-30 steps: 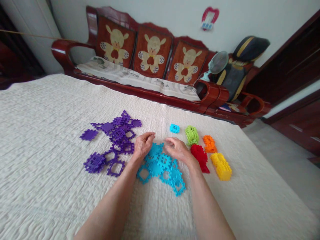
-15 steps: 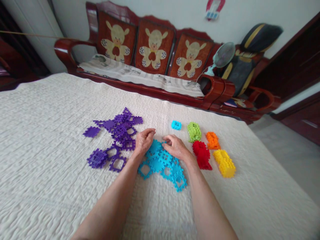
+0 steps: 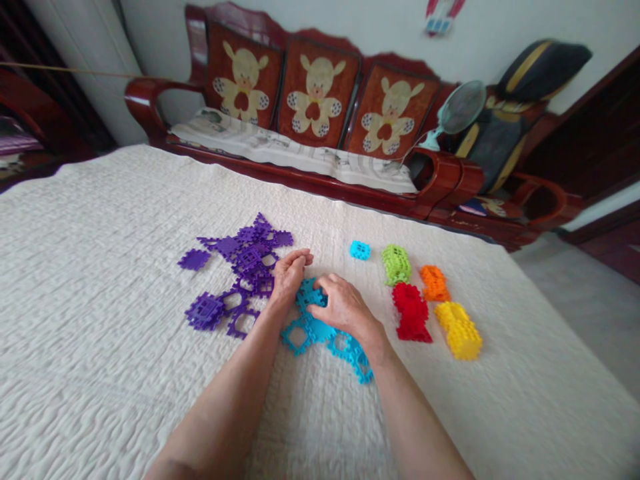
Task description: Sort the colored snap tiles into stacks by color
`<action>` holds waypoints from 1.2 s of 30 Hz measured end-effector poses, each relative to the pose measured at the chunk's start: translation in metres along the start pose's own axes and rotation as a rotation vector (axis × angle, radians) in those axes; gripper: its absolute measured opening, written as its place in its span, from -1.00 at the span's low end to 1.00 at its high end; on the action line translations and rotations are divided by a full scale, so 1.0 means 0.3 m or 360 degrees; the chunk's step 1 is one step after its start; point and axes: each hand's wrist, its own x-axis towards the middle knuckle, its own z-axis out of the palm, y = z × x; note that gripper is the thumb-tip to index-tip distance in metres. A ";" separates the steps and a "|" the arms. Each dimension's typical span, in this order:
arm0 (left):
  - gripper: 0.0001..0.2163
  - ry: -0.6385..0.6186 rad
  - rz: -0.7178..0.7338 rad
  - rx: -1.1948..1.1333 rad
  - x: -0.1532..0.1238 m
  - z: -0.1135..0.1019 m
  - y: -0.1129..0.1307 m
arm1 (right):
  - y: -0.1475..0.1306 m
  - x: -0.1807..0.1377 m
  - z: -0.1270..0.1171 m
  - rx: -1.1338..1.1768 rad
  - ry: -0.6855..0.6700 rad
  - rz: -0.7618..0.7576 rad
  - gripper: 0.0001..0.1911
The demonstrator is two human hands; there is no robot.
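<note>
A loose pile of blue interlocking plastic tiles (image 3: pixel 320 329), some with window-like holes, lies in front of me. My right hand (image 3: pixel 345 307) reaches over the pile, its thumb and fingers around the edges of a blue tile (image 3: pixel 311 294). Just left of it, my left hand (image 3: pixel 290 273) is closed with the fingers curled together at the pile's upper left edge; what is inside it, if anything, is hidden. Purple interlocking tiles (image 3: pixel 250 260) are spread to the left, close to my left hand. A small blue tile stack (image 3: pixel 360 250) lies apart, beyond my right hand.
To the right lie stacks of tiles: green (image 3: pixel 397 265), red (image 3: pixel 411 312), orange (image 3: pixel 435 283) and yellow (image 3: pixel 459 331). Everything rests on a white quilted cover (image 3: pixel 125 280). Behind it stand a wooden sofa (image 3: pixel 295 175) with bear cushions and a small fan (image 3: pixel 463 108).
My right hand has moved left and down onto the blue pile and closed around a tile. The left hand stays near the same spot. The whole view has shifted slightly.
</note>
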 end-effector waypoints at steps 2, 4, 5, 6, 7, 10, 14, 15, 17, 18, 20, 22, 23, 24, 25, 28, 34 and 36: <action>-0.69 0.0000 -0.0010 -0.0011 0.002 0.001 -0.001 | -0.003 0.003 0.006 0.0063 -0.0003 -0.0007 -0.78; -0.69 0.0003 -0.0017 -0.0019 0.004 0.002 -0.001 | 0.006 0.006 0.000 0.0206 -0.0023 0.0015 -0.84; -0.69 0.0009 -0.0020 -0.0019 0.006 0.002 -0.001 | 0.015 0.006 -0.010 0.0315 -0.0061 0.0040 -0.87; -0.69 0.0011 -0.0020 -0.0016 0.007 0.002 -0.002 | 0.027 0.005 -0.023 0.0444 -0.0114 0.0066 -0.90; -0.69 0.0009 -0.0020 -0.0010 0.008 0.003 -0.002 | 0.043 0.003 -0.039 0.0582 -0.0165 0.0088 -0.92; -0.68 -0.0009 -0.0026 0.0010 0.009 0.003 -0.001 | 0.111 0.001 -0.088 0.0838 -0.0090 0.0152 -0.85; -0.68 -0.0017 -0.0053 -0.0005 0.006 0.004 0.001 | 0.226 0.013 -0.097 0.0390 0.0603 0.0306 -0.93; -0.68 -0.0021 -0.0056 -0.0006 0.005 0.005 0.001 | 0.252 0.017 -0.086 0.0225 0.0700 0.0324 -0.95; -0.68 -0.0018 -0.0055 -0.0004 0.004 0.006 0.001 | 0.290 0.020 -0.058 -0.0015 0.0704 0.0367 -0.89; -0.68 -0.0018 -0.0055 -0.0002 0.004 0.006 0.000 | 0.302 0.018 -0.046 -0.0082 0.0625 0.0397 -0.86; -0.68 -0.0014 -0.0055 0.0001 0.004 0.006 -0.003 | 0.312 0.008 -0.034 -0.0134 0.0403 0.0460 -0.79; -0.67 -0.0017 -0.0059 0.0001 0.005 0.006 -0.005 | 0.307 -0.008 -0.045 -0.0109 0.0223 0.0468 -0.68; -0.67 -0.0018 -0.0061 0.0000 0.005 0.006 -0.006 | 0.301 -0.016 -0.056 -0.0080 0.0176 0.0447 -0.62; -0.67 -0.0016 -0.0063 -0.0001 0.005 0.006 -0.007 | 0.296 -0.022 -0.069 -0.0048 0.0155 0.0413 -0.58; -0.68 -0.0014 -0.0064 0.0000 0.005 0.005 -0.008 | 0.291 -0.026 -0.080 -0.0017 0.0148 0.0376 -0.54; -0.68 -0.0021 -0.0048 0.0019 0.004 0.003 -0.008 | 0.288 -0.026 -0.092 0.0043 0.0129 0.0295 -0.48; -0.66 -0.0043 -0.0013 0.0063 -0.001 0.000 -0.002 | 0.309 -0.012 -0.036 -0.0003 0.0103 0.0297 -0.50; -0.66 -0.0047 -0.0019 0.0068 -0.003 0.000 0.001 | 0.309 -0.010 -0.035 -0.0017 0.0144 0.0275 -0.49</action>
